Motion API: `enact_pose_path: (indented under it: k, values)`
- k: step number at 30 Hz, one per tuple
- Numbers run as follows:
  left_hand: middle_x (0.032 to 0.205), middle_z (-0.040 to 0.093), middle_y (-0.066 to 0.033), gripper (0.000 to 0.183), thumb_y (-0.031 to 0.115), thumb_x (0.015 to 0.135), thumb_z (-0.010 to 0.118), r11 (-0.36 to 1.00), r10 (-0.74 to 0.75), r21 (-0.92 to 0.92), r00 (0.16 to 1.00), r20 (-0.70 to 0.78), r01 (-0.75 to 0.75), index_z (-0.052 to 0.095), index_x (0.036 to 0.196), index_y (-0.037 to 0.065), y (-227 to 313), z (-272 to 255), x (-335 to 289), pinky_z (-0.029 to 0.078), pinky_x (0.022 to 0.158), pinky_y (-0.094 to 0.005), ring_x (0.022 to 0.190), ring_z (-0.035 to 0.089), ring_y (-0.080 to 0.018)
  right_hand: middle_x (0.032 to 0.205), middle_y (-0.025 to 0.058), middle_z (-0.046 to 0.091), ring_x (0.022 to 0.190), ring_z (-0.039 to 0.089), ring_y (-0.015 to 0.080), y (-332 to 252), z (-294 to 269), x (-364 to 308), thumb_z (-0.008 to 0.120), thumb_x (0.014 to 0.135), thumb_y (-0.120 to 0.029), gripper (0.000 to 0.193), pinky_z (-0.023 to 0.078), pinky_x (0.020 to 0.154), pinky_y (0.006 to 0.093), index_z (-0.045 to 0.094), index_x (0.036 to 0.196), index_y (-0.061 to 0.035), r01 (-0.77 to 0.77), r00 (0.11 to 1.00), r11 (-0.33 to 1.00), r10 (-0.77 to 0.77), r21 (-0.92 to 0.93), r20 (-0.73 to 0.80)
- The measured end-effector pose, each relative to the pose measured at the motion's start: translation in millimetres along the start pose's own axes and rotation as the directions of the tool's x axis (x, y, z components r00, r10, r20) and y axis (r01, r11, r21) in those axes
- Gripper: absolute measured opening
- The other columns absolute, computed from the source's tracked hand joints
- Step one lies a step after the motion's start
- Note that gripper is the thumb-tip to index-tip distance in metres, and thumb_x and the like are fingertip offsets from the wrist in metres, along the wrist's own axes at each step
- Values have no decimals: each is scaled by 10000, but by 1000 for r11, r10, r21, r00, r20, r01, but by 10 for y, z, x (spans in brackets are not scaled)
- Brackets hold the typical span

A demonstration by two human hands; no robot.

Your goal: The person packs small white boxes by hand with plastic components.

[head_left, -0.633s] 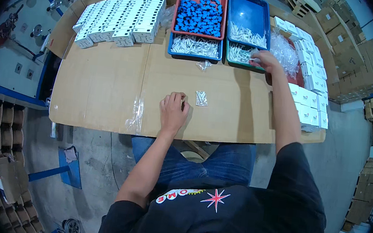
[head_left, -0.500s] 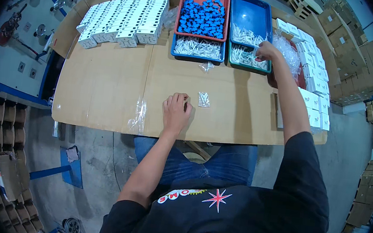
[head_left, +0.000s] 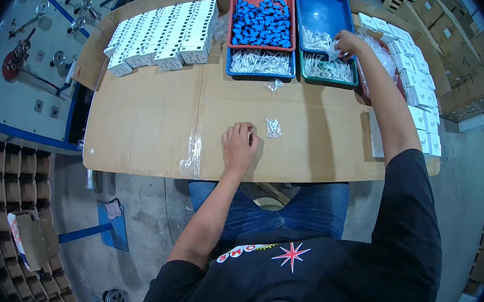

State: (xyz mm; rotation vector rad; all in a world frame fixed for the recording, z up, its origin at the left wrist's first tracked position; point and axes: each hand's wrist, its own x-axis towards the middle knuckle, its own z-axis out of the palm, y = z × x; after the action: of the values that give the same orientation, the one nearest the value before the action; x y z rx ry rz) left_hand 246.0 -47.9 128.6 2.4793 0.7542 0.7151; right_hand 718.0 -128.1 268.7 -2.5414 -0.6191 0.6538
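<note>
My right hand (head_left: 350, 46) is over the near end of the blue tray (head_left: 324, 9) and the green tray (head_left: 354, 80) at the back right. Its fingers are closed on a small clear plastic bag (head_left: 334, 53), partly hidden by them; its contents do not show clearly. White slim plastic pieces lie in both trays. Nearer to me, my left hand (head_left: 239, 146) rests on the cardboard sheet (head_left: 144, 123), fingers curled under; whatever they may hold is hidden. Just right of it lies a small clear bag of white pieces (head_left: 274, 129).
A red tray of blue pieces (head_left: 262, 23) overlaps a blue tray of white pieces (head_left: 261, 62). Rows of white boxes (head_left: 166, 31) stand at the back left, more white boxes (head_left: 416, 90) at the right. Another clear bag (head_left: 273, 85) lies before the trays.
My right hand has drawn up slightly from the green tray, and the clear bag now shows at its fingers. My left hand stays beside the filled bag. The whole view has shifted a little.
</note>
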Motion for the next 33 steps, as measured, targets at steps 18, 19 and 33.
enact_pose_path:
  k: [18, 19, 33]
  values:
    - [1058, 643, -45, 234, 160, 853, 658, 1000, 3, 10, 1000, 0, -3, 648, 1079, 98, -44, 52, -1, 426, 917, -420, 1031, 597, -248, 869, 105, 732, 688, 727, 197, 168, 7, -17, 663, 930, -95, 162, 600, 532, 362, 718, 1059, -15, 258, 932, 964, -266, -63, -244]
    - [1058, 643, -45, 234, 160, 853, 658, 1000, 6, 9, 1000, 0, -6, 648, 1079, 98, -37, 45, 0, 426, 917, -420, 1031, 597, -248, 839, 108, 716, 662, 714, 191, 193, 36, -13, 653, 925, -57, 157, 590, 521, 353, 699, 1066, -4, 293, 913, 956, -281, -5, -294]
    - [1054, 648, -49, 223, 160, 858, 659, 1000, 2, -1, 1000, -5, -2, 652, 1072, 97, -29, 9, -2, 425, 910, -412, 1034, 600, -246, 837, 177, 727, 700, 740, 251, 345, 84, -69, 719, 856, -87, 107, 588, 630, 378, 717, 921, -2, 405, 821, 910, -405, -90, -403]
